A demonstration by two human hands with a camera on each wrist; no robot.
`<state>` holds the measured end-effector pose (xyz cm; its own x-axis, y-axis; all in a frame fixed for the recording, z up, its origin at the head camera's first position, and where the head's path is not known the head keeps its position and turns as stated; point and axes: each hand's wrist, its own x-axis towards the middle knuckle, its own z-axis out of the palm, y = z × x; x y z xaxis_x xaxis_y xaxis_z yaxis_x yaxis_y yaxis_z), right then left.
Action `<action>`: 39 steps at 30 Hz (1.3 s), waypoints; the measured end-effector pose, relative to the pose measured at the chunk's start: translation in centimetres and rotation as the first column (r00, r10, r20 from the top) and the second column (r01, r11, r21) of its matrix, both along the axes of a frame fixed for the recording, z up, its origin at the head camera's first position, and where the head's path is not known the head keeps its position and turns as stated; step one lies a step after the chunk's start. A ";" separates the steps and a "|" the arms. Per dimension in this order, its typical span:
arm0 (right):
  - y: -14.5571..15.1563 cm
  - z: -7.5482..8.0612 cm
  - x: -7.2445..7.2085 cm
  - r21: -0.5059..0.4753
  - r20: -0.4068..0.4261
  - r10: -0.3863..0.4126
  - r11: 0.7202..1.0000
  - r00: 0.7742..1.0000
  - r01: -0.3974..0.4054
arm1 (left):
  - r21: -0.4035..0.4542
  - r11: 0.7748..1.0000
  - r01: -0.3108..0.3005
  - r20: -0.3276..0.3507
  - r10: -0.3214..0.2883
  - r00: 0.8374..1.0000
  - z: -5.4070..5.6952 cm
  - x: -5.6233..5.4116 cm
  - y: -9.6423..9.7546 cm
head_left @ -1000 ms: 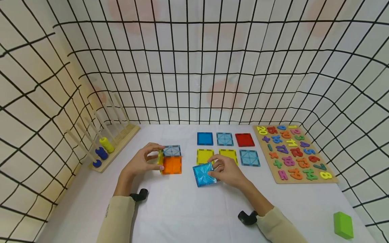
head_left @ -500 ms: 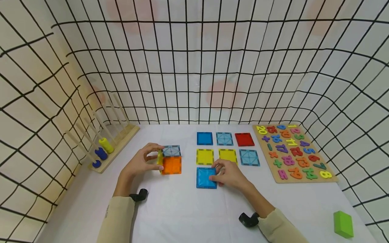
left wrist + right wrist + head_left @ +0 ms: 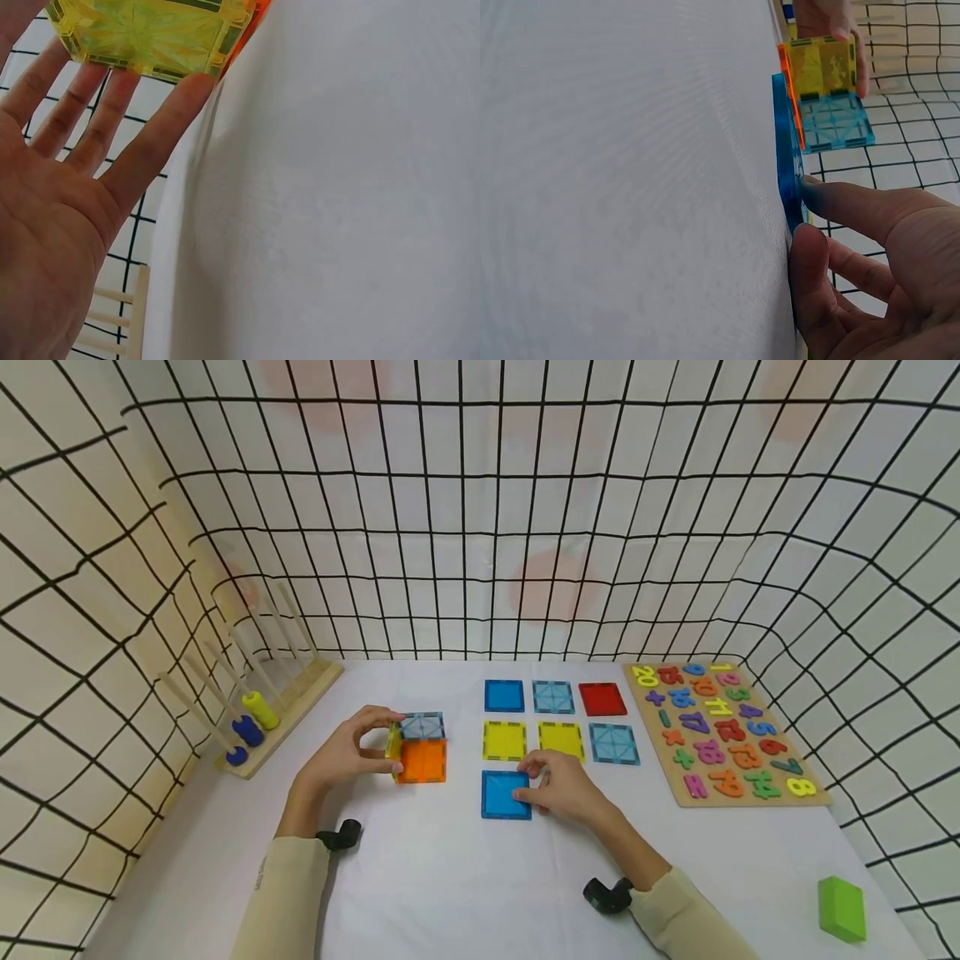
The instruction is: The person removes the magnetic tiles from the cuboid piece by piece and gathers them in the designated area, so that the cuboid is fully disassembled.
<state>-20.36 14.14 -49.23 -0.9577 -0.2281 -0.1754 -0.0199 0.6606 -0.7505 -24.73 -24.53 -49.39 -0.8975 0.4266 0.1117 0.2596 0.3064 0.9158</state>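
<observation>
My left hand [image 3: 351, 747] pinches a yellow magnetic tile [image 3: 142, 37] that stands upright, fingers along one edge and thumb at a corner. This tile meets the left side of a flat orange magnetic tile [image 3: 423, 762]. Behind the orange one stands a light blue magnetic tile [image 3: 836, 120], joined to the yellow tile in the right wrist view. To the right, my right hand [image 3: 564, 787] grips a blue magnetic tile [image 3: 504, 795] by its right edge. The thumb lies over its upper face and fingers are at the far corner. The blue tile lies flat against the white tabletop.
Two flat yellow tiles [image 3: 505, 741] lie just behind the blue one, with blue, light blue and red tiles [image 3: 602, 699] around them. A wooden number board [image 3: 720, 735] is at right, a peg rack [image 3: 288, 714] at left, a green block [image 3: 842, 908] at front right.
My right hand has brought the blue tile from tilted and raised to flat and square on the table. My left hand keeps its hold on the upright yellow tile.
</observation>
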 end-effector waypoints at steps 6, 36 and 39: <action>0.1 -0.1 -0.1 0.000 0.000 -0.002 1.000 1.000 0.002 | 0.003 1.000 0.005 0.016 -0.005 1.000 -0.1 0.0 0.2; -2.6 3.7 -3.0 -0.049 -0.250 0.095 0.993 0.964 -0.110 | 0.016 1.000 0.004 -0.026 -0.004 1.000 0.1 0.4 0.5; -3.9 3.9 -3.4 -0.060 -0.254 0.118 0.989 0.960 -0.137 | 0.012 1.000 0.013 -0.034 -0.013 0.999 0.2 0.3 0.6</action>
